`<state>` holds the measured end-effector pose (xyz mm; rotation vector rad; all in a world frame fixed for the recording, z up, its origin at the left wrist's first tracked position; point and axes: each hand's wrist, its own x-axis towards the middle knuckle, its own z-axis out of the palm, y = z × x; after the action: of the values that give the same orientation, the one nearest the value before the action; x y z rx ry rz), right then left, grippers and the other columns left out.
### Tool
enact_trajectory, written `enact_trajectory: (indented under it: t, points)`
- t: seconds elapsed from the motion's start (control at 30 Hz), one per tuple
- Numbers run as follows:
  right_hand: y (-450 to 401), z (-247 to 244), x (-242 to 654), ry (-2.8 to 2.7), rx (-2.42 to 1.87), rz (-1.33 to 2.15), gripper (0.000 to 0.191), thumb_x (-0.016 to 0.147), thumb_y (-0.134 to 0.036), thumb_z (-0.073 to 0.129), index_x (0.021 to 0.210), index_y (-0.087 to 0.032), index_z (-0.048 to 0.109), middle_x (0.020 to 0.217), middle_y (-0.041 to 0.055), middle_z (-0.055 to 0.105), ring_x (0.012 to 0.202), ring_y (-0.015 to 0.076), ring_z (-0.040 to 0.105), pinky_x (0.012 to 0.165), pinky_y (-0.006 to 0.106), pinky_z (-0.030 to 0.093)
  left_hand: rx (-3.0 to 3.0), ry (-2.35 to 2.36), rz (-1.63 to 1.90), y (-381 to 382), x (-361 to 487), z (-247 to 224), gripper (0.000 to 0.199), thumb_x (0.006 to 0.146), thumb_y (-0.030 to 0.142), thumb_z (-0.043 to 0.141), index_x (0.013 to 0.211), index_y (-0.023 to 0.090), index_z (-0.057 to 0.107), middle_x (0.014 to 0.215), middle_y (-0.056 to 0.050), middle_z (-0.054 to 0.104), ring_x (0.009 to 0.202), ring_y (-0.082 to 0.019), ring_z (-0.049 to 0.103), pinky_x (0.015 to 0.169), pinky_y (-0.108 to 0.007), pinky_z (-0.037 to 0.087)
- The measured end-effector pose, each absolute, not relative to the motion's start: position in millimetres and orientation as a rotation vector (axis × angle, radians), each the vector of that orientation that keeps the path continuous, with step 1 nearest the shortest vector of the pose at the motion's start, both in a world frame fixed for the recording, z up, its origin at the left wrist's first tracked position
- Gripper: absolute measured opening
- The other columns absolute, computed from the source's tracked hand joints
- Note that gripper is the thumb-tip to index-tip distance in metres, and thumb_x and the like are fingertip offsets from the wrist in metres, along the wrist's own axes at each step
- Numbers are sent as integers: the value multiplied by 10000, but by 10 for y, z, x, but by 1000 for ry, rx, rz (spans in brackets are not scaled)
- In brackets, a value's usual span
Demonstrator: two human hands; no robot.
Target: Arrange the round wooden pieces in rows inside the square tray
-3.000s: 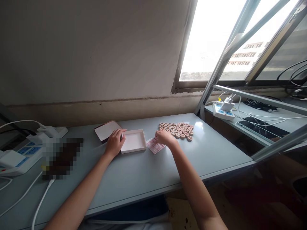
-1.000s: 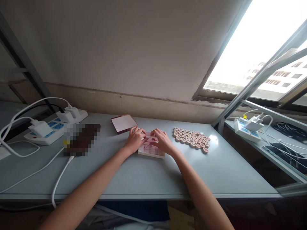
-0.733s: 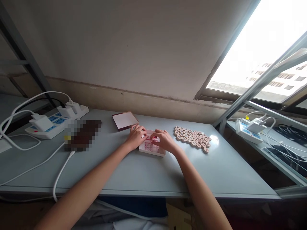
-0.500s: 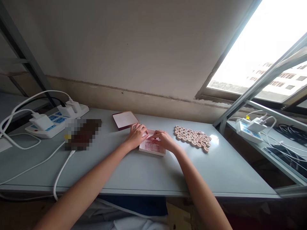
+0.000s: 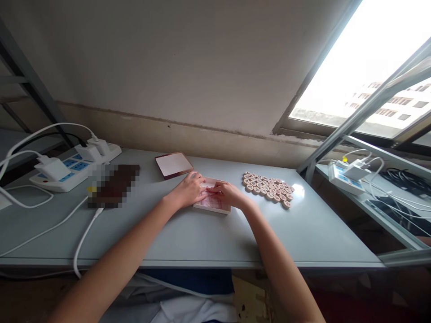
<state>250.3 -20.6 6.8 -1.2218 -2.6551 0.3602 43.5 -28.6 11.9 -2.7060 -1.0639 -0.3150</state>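
A shallow white box (image 5: 212, 209) lies on the grey desk, with a thin sheet marked in red lines (image 5: 217, 202) inside it. My left hand (image 5: 191, 189) is at the box's left side, its fingers bent over the edge and touching the sheet. Over the box's upper right part, my right hand (image 5: 227, 194) has its fingers drawn together on the sheet. The fingertips of both hands nearly meet, and what lies between them is too small to tell. Behind my left hand rests an open box lid (image 5: 174, 165), pale inside with a dark red rim.
Several round wooden pieces with characters (image 5: 267, 187) sit grouped on the desk (image 5: 202, 240) at the right. A power strip (image 5: 72, 172) with chargers and white cables is at the left, beside a pixelated dark object (image 5: 114, 186). A metal frame (image 5: 357, 116) rises at the right.
My left hand has turned slightly, and its fingers have come in further over the sheet. My right hand's fingers are drawn closer together. The whole view has shifted slightly.
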Motion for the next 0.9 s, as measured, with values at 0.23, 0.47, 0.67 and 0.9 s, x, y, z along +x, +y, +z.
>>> enact_trajectory:
  t: [0.23,0.47,0.67,0.9]
  points:
    - [-232,92,2493,-2699,-1237,282,275,906,-239,491,1132,-254,649,876,42,636,775,138,550,654,217,369,-2635,-990,-272,-321,458,121,345,917,329,412,855,191,722,1234,-74,575,1157,-223,463,1117,-452,153]
    - [-284,153,2475,-2735,-1327,300,259,914,-246,485,1111,-218,650,856,53,653,732,127,554,640,212,350,-2583,-963,-195,-370,512,102,322,906,341,433,882,206,724,1227,-74,587,1182,-222,463,1130,-475,124]
    - [-288,167,2484,-2737,-1360,280,275,910,-235,479,1133,-240,641,866,47,659,731,128,553,623,213,334,-2572,-1077,-163,-366,498,96,338,908,380,431,1029,214,699,1258,-89,566,1199,-242,461,1115,-486,160]
    - [-288,154,2478,-2698,-1342,342,285,875,-227,524,1136,-245,639,825,23,658,654,113,525,589,219,320,-2555,-1046,-163,-332,468,50,342,915,375,406,1044,230,688,1285,-75,546,1218,-248,438,1123,-521,85]
